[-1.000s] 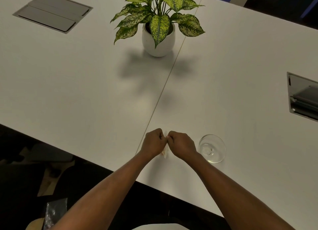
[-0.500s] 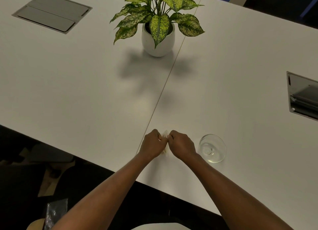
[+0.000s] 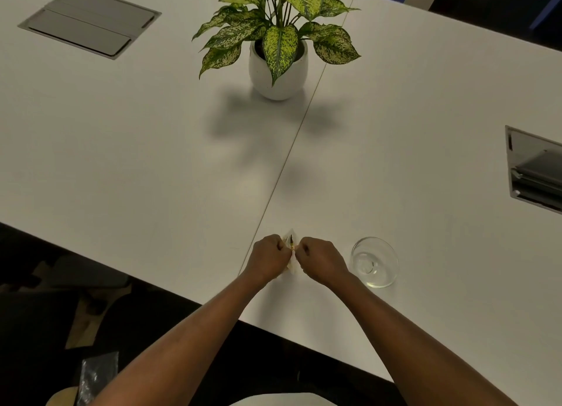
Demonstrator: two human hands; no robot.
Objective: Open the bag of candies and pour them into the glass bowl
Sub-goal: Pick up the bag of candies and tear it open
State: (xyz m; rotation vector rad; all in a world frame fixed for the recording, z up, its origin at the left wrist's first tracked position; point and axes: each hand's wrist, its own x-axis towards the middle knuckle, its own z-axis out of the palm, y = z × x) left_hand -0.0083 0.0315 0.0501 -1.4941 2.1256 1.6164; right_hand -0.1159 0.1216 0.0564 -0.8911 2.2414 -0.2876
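Observation:
A small pale bag of candies [image 3: 291, 240] is pinched between both fists near the table's front edge; only its top and a strip between the knuckles show. My left hand [image 3: 267, 256] grips its left side and my right hand [image 3: 321, 259] grips its right side, knuckles almost touching. A slight dark gap shows at the bag's top. The clear glass bowl [image 3: 374, 261] stands empty on the table just right of my right hand, apart from it.
A potted plant in a white pot [image 3: 278, 68] stands at the far middle of the white table [image 3: 152, 150]. Grey cable hatches sit at far left [image 3: 89, 21] and at the right edge [image 3: 535, 170]. A crinkled plastic bag [image 3: 97, 375] lies below the table edge.
Both hands stay on the bag and have drawn slightly apart, so more of the bag's top shows between them. The bowl has not moved.

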